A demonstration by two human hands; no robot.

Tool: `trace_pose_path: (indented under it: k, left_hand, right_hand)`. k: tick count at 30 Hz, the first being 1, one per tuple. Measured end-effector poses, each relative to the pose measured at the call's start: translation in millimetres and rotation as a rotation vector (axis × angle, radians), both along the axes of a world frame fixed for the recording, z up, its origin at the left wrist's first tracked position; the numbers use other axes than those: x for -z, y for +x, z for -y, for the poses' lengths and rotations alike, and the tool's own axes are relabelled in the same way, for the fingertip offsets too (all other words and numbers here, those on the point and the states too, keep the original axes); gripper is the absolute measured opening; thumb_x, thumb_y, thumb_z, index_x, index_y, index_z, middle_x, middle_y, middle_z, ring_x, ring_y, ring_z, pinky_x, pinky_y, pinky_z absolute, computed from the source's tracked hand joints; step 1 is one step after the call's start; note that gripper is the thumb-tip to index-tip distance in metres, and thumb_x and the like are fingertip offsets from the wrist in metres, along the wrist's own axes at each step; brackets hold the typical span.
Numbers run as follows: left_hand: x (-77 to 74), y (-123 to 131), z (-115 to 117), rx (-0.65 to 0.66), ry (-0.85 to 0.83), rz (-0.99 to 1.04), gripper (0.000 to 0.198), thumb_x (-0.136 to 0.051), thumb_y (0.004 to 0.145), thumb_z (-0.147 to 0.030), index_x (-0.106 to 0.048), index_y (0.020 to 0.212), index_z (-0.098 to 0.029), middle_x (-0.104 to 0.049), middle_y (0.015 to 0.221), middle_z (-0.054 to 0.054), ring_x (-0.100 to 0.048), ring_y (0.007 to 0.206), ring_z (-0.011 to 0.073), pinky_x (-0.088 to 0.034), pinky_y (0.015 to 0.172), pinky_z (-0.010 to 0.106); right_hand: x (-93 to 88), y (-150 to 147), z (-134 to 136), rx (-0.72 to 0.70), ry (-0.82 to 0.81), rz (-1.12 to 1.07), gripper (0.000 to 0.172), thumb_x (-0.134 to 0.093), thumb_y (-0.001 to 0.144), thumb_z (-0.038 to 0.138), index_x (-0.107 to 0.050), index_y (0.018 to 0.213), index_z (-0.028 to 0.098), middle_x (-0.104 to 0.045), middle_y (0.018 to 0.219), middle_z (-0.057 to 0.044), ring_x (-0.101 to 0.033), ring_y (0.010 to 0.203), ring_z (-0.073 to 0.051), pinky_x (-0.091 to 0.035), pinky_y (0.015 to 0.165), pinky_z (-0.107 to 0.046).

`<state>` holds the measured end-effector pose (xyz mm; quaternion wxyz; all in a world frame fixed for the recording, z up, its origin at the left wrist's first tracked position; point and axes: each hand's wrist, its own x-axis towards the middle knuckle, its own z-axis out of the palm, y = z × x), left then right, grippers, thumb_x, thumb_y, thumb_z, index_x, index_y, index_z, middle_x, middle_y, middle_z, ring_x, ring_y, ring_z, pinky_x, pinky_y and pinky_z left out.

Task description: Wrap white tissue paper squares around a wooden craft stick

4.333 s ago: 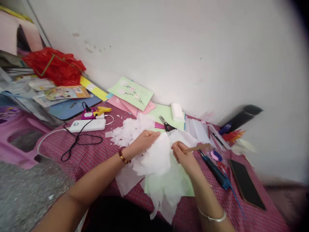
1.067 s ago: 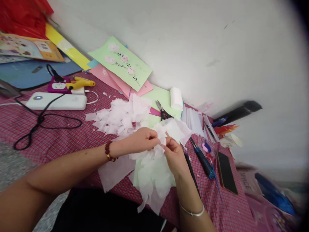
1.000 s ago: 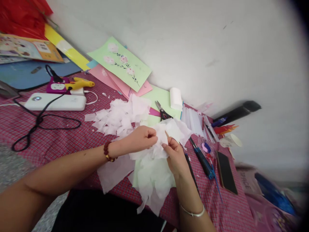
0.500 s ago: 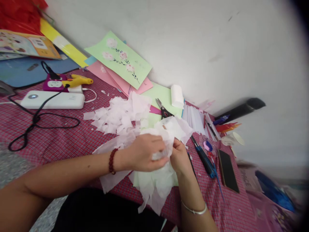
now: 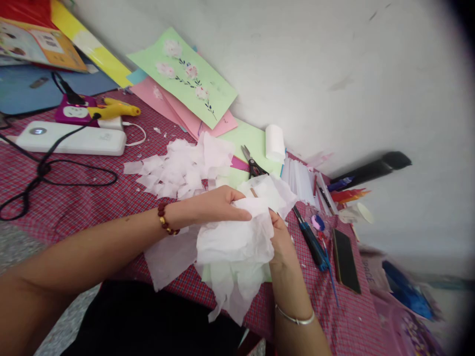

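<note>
Between my two hands hangs a sheet of white tissue paper [image 5: 233, 240], its lower edge loose and wavy. My left hand [image 5: 222, 206], with a beaded bracelet at the wrist, pinches its upper edge between thumb and fingers. At the right edge my right hand [image 5: 279, 232] grips the same sheet, its fingertips partly hidden by the paper. Beneath lie torn tissue strips [image 5: 233, 289] drooping over the table's front edge. A heap of cut tissue pieces [image 5: 178, 170] is behind my left hand. Black-handled scissors [image 5: 254, 165] rest beyond the paper.
A green card with paper flowers [image 5: 189, 79] leans on the wall. A white roll [image 5: 274, 142] stands by glue sticks [image 5: 299, 180]. To the right are a blue-handled cutter [image 5: 311, 244] and a phone [image 5: 347, 259]. A power bank [image 5: 72, 138] and black cable lie left.
The tissue sheet, crumpled between the hands before, now hangs spread out below them. My left hand has moved up and slightly left, its grip now on the top edge. The view has shifted slightly.
</note>
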<state>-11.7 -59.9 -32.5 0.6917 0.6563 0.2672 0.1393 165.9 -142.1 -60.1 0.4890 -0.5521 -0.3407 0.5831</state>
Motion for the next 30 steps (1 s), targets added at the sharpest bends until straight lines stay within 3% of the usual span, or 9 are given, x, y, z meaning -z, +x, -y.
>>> trace_pose_path:
  k: [4,9,11,16,20,24,30]
  left_hand:
    - [2.3,5,4,-0.062,0.148,-0.042,0.02,-0.051,0.08,-0.03,-0.062,0.082,-0.013,-0.057,0.062,0.0,-0.048,0.049,0.0093,-0.028,0.042,0.02]
    - [6.8,11,15,-0.179,0.768,-0.167,0.016,-0.05,0.078,-0.024,-0.049,0.064,-0.015,-0.051,0.059,0.0,-0.041,0.054,0.0102,-0.024,0.051,0.025]
    - [6.0,11,19,-0.175,0.866,-0.181,0.02,-0.05,0.08,-0.027,-0.045,0.064,-0.016,-0.046,0.056,-0.002,-0.036,0.052,0.0096,-0.021,0.052,0.026]
    - [5.1,12,21,-0.178,0.725,-0.172,0.034,-0.038,0.092,-0.036,-0.043,0.064,-0.016,-0.047,0.057,-0.002,-0.038,0.053,0.0092,-0.021,0.052,0.026]
    - [10.6,15,22,-0.169,0.633,-0.143,0.034,-0.042,0.09,-0.037,-0.047,0.064,-0.015,-0.049,0.058,-0.002,-0.04,0.054,0.0088,-0.022,0.05,0.025]
    - [13.3,17,23,-0.223,0.456,-0.06,0.039,-0.047,0.086,-0.041,-0.044,0.058,-0.015,-0.039,0.053,-0.004,-0.034,0.05,0.0072,-0.02,0.046,0.022]
    - [6.5,15,22,-0.269,0.108,0.106,0.02,-0.047,0.083,-0.032,-0.054,0.077,-0.015,-0.044,0.061,-0.004,-0.039,0.05,0.0066,-0.029,0.043,0.019]
  right_hand:
    - [2.3,-2,1,0.016,-0.032,-0.043,0.023,-0.079,0.058,0.026,-0.071,0.079,0.024,-0.071,0.068,-0.002,-0.067,0.068,-0.023,-0.054,0.055,-0.033]
    - [0.3,-8,2,0.045,0.042,0.02,0.023,-0.074,0.065,0.026,-0.069,0.087,0.025,-0.072,0.079,-0.001,-0.066,0.072,-0.021,-0.052,0.056,-0.03]
    - [-2.9,-9,2,0.075,0.082,0.033,0.024,-0.073,0.067,0.027,-0.067,0.089,0.025,-0.072,0.084,-0.001,-0.066,0.076,-0.021,-0.052,0.058,-0.029]
    - [-3.2,-9,5,0.159,0.127,0.001,0.02,-0.072,0.07,0.028,-0.062,0.088,0.027,-0.069,0.079,0.0,-0.065,0.076,-0.02,-0.051,0.057,-0.028]
    - [1.3,-7,6,0.193,0.135,-0.019,0.017,-0.071,0.072,0.031,-0.055,0.078,0.026,-0.063,0.067,0.002,-0.063,0.065,-0.019,-0.05,0.054,-0.029]
    - [2.5,-9,6,0.225,0.154,-0.005,0.021,-0.07,0.073,0.035,-0.052,0.077,0.026,-0.06,0.064,0.003,-0.061,0.06,-0.018,-0.049,0.053,-0.029]
    - [2.2,-14,6,0.227,0.177,-0.024,0.018,-0.068,0.074,0.036,-0.054,0.08,0.025,-0.065,0.074,0.0,-0.061,0.064,-0.017,-0.05,0.057,-0.029]
